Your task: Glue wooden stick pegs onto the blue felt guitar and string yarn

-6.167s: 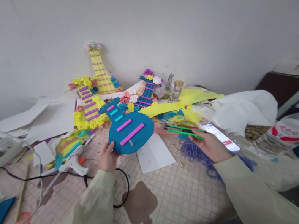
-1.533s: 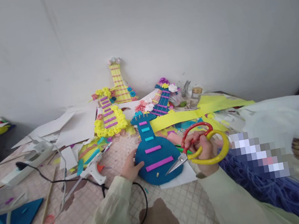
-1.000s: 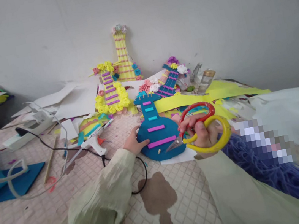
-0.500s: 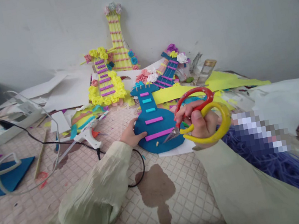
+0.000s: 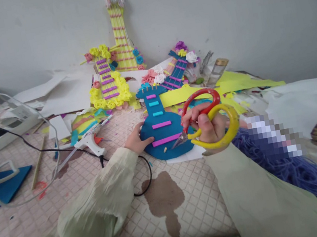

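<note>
A blue guitar-shaped cutout (image 5: pixel 157 131) with purple and light-blue strips across it lies in front of me. My left hand (image 5: pixel 135 139) grips its left edge, thumb on top and fingers partly hidden. In my right hand (image 5: pixel 209 126) are scissors (image 5: pixel 232 121) with one red and one yellow handle loop. Their blades look closed and point left, low over the cutout's body. Just left of the tips is a small pale piece (image 5: pixel 164 149) on the blue surface. Short pegs (image 5: pixel 150 89) stand along the head of the cutout.
Decorated model guitars (image 5: pixel 107 78) lean at the back. A white glue gun (image 5: pixel 90 142) with a black cord lies left, near a power strip (image 5: pixel 9 128). Purple-blue cords (image 5: pixel 280 166) lie right; a glass jar (image 5: pixel 220 70) stands behind. Paper scraps cover the table's rear.
The whole view has shifted slightly, so things sit a little higher and further left. Both hands keep their holds, and the scissors' tips stay beside the small pale piece.
</note>
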The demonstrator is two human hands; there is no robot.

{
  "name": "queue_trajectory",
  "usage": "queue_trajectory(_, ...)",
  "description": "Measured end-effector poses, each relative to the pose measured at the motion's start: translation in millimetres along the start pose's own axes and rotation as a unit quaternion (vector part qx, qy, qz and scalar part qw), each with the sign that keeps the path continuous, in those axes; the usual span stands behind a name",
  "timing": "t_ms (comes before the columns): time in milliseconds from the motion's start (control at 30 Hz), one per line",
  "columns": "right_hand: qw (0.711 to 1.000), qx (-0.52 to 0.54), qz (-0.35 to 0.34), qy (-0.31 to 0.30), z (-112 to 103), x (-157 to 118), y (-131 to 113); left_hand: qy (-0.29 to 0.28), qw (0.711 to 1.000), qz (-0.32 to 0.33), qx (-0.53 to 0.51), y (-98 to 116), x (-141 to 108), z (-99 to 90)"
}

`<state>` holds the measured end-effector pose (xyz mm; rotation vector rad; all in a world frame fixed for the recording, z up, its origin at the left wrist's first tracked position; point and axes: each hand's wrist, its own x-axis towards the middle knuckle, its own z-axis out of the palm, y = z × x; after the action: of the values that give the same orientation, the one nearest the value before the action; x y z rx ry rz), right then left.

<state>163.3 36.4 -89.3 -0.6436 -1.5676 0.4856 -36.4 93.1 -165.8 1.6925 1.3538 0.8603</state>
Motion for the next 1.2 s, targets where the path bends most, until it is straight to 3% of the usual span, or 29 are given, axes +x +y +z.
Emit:
queue_trajectory(333, 0.993, 0.01, -0.015, -0.119, -9.0, 7.6, -1.6, 0.003, 1.0, 0.008, -0.02, -1.5, 0.3, 0.1)
queue_trajectory(900, 0.983, 0.009, -0.015, -0.182, -12.5, 14.7, -1.8, -0.002, 1.0, 0.013, -0.011, -2.7, 2.8, -0.2)
queue_trajectory(1200, 0.985, 0.007, 0.009, -0.171, -11.1, 11.8, 1.2, -0.001, 1.0, 0.019, -0.004, 0.0, 0.7, -0.4)
